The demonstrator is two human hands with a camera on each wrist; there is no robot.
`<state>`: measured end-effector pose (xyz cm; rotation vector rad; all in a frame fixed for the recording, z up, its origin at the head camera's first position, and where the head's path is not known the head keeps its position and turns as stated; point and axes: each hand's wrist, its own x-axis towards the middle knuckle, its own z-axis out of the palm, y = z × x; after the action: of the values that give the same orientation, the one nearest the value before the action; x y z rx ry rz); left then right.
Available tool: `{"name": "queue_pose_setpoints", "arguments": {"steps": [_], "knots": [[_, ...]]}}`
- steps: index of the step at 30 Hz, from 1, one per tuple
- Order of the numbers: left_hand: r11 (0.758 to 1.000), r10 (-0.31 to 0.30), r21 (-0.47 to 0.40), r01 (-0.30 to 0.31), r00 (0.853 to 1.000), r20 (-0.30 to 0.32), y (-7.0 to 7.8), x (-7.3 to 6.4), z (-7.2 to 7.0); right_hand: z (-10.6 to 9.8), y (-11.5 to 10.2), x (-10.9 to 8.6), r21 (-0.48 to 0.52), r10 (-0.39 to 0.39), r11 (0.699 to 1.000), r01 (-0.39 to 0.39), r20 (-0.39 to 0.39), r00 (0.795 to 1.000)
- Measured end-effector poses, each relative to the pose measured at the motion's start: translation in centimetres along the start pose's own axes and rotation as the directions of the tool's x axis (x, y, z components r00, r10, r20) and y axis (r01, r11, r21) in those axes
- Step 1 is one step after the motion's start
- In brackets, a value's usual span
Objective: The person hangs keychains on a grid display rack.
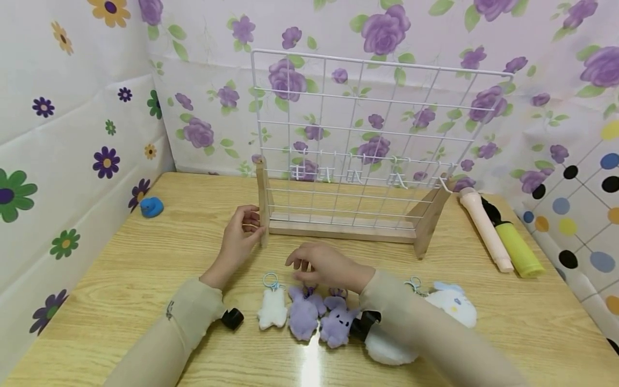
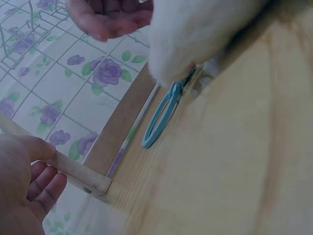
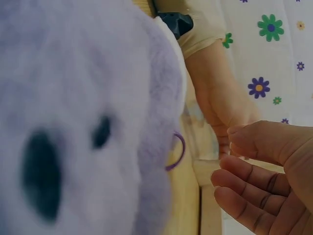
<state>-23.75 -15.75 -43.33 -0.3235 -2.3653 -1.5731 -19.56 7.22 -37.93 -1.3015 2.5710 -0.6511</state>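
Observation:
A white wire grid rack (image 1: 382,129) stands on a wooden base. My left hand (image 1: 237,234) grips its left wooden upright (image 1: 263,188), with the thumb on the near side, as the left wrist view also shows. My right hand (image 1: 331,264), fingers loosely bent and holding nothing, hovers in front of the rack above the plush keychains. Below it lie a small white plush (image 1: 272,309) with a turquoise ring (image 2: 160,120) and two purple plushes (image 1: 303,318), one with a dark-eyed face (image 1: 338,325). My right forearm partly covers a white plush (image 1: 389,348).
Several white hooks (image 1: 355,174) hang on the grid's lower part. At right lie a white plush with blue ears (image 1: 459,306), a pale pink tube (image 1: 486,228) and a yellow-green one (image 1: 519,250). A blue toy duck (image 1: 152,207) sits at the table's left edge.

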Motion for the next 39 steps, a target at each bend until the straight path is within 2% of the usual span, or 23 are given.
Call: {"name": "queue_pose_setpoints", "arguments": {"steps": [9, 19, 28, 39], "knots": [[1.000, 0.003, -0.005, -0.003, 1.000, -0.006, -0.3, 0.0, 0.0, 1.1, 0.0, 2.0, 0.038, 0.028, 0.999, -0.030, 0.056, 0.998], [1.000, 0.005, 0.000, -0.005, 1.000, -0.015, -0.2, -0.1, 0.1, 1.9, -0.6, 3.2, 0.055, 0.070, 0.996, -0.077, 0.125, 0.990], [1.000, 0.016, -0.002, -0.016, 1.000, -0.003, -0.3, 0.1, 0.0, 2.7, -0.5, 4.1, -0.029, 0.094, 0.995, -0.091, 0.170, 0.981], [1.000, 0.000, 0.005, 0.000, 1.000, 0.015, -0.1, 0.0, -0.2, 3.5, -0.9, 4.9, -0.090, 0.132, 0.989, -0.118, 0.168, 0.977]]}}
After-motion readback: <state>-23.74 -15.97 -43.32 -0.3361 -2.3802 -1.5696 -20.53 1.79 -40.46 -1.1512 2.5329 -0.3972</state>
